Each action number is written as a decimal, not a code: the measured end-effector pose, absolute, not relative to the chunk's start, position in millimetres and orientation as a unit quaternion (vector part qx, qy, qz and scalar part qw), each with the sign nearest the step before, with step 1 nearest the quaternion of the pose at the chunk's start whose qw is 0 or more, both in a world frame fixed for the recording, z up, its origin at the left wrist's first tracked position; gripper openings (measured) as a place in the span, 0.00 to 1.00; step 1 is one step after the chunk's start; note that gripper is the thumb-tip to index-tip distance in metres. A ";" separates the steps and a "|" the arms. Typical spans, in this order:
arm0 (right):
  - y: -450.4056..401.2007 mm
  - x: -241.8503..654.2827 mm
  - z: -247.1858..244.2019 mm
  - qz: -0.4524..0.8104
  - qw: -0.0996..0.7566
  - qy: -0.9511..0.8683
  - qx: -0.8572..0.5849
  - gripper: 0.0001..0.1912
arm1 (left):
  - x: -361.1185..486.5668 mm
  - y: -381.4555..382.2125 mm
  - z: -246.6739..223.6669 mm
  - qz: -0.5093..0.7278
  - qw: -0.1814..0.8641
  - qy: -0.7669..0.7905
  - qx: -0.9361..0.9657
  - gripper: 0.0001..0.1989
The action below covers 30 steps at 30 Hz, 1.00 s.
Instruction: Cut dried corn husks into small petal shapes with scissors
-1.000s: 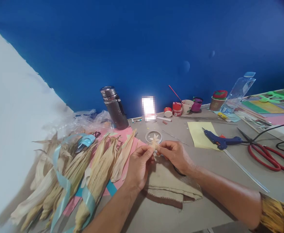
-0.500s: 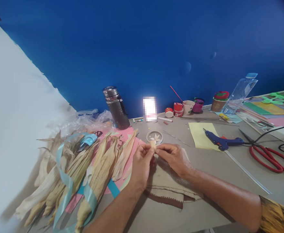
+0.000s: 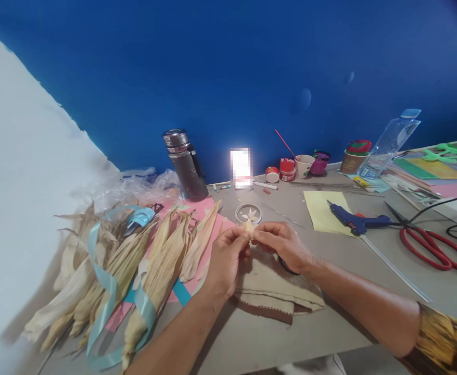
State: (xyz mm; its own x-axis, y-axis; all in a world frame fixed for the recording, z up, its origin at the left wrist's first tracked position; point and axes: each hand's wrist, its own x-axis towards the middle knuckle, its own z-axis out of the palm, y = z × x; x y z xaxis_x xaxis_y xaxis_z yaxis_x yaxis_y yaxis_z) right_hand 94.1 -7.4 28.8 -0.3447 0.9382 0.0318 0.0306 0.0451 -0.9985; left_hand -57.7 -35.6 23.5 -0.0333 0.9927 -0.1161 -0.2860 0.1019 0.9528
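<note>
Between the fingertips of both hands is a small pale piece of corn husk (image 3: 249, 227), pinched upright. My left hand (image 3: 230, 252) grips it from the left, its thumb and forefinger closed. From the right, my right hand (image 3: 279, 242) pinches the same piece. Just beyond the fingers lies a roll of tape (image 3: 238, 214) with a pale star-shaped husk piece (image 3: 249, 213) inside its ring. Under the hands is a folded beige cloth (image 3: 263, 291) with a brown stitched edge. A dark rounded thing (image 3: 289, 266), partly hidden by my right hand, rests on the cloth.
Dried corn husks (image 3: 166, 260) and a light blue ribbon (image 3: 105, 307) spread across the left over pink paper (image 3: 208, 250). A dark flask (image 3: 187, 169) stands behind. To the right are a blue glue gun (image 3: 359, 221), red-handled scissors (image 3: 427, 245), a plastic bottle (image 3: 388, 143) and paint pots (image 3: 287, 171).
The view has tilted slightly, so the scene sits a little higher. Both hands keep hold of the husk piece, which has turned somewhat. A dark rounded thing now shows beneath my right hand.
</note>
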 end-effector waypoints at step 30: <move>-7.4 102.3 42.1 0.547 0.352 -0.627 -0.429 0.10 | -61.6 -37.7 23.9 0.517 0.586 0.474 0.406 0.10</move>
State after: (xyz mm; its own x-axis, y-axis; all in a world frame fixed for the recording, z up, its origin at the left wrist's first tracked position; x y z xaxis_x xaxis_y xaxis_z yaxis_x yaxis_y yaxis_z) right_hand 102.3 -7.4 42.1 -0.3838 0.9230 -0.0284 0.1530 0.0332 -0.9877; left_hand -61.6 -37.7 23.9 0.0172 0.9906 -0.1356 -0.2216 0.1361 0.9656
